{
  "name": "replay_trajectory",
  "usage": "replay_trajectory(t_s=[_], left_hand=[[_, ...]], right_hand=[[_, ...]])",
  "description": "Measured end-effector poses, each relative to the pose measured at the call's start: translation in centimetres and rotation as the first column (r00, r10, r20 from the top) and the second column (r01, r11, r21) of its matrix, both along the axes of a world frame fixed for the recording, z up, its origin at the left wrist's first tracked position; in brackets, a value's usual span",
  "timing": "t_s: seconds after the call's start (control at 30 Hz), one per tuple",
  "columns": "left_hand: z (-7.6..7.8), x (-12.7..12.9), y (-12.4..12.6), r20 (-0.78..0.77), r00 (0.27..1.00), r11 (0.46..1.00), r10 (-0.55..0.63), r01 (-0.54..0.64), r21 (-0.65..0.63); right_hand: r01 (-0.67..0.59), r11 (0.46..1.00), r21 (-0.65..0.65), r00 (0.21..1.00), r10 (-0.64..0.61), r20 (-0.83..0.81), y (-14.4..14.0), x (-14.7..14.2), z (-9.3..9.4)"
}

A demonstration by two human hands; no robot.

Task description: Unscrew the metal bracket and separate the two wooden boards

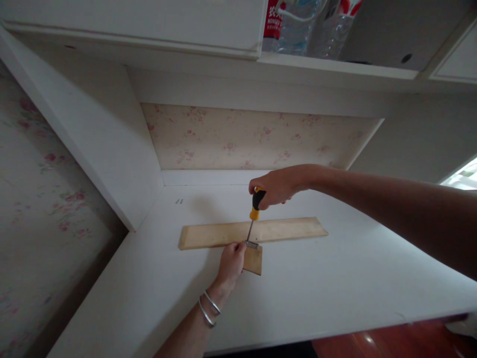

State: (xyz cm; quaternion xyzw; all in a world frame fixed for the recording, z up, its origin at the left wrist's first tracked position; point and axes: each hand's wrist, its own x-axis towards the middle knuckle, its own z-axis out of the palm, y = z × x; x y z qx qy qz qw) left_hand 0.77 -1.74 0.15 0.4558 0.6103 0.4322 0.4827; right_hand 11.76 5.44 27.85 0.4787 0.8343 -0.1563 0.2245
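My right hand [278,186] is closed around the black and yellow handle of a screwdriver [255,213]. Its thin shaft points down, and the tip meets a small metal hinge [252,244]. The hinge lies where a long wooden board [212,234] and a small wooden block [253,260] come together. My left hand [231,259] grips the small block at its left side, thumb and fingers near the hinge. Whether a screw sits under the tip is too small to tell. Two silver bangles [209,308] circle my left wrist.
The boards rest on a white desk top [298,293]. White shelving [194,84] hangs low above, with plastic bottles [298,30] in an open compartment. An upright white panel [93,119] stands at the left, and flowered wallpaper [238,139] covers the back.
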Motion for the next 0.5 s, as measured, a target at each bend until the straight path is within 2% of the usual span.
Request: replay_trajectory(t_s=[0.13, 0.23, 0.37, 0.5], left_hand=[[-0.72, -0.05, 0.31, -0.023, 1.0, 1.0, -0.017, 0.018, 0.01], [-0.95, -0.07, 0.42, -0.063, 0.998, 1.0, -0.016, 0.017, 0.026], [-0.75, -0.03, 0.35, -0.057, 0.998, 0.999, -0.013, 0.016, 0.039], [-0.38, 0.0, 0.2, -0.017, 1.0, 1.0, -0.013, 0.013, 0.002]], right_hand=[[-0.021, 1.0, 0.015, 0.998, 0.021, 0.052, 0.1, 0.08, 0.14], [-0.01, 0.998, 0.064, 1.0, 0.009, 0.019, 0.14, 0.17, 0.18], [0.042, 0.998, 0.057, 0.999, -0.041, -0.025, -0.02, 0.33, 0.15], [-0.012, 0.999, 0.044, 0.999, 0.01, 0.046, 0.05, 0.35, -0.13]])
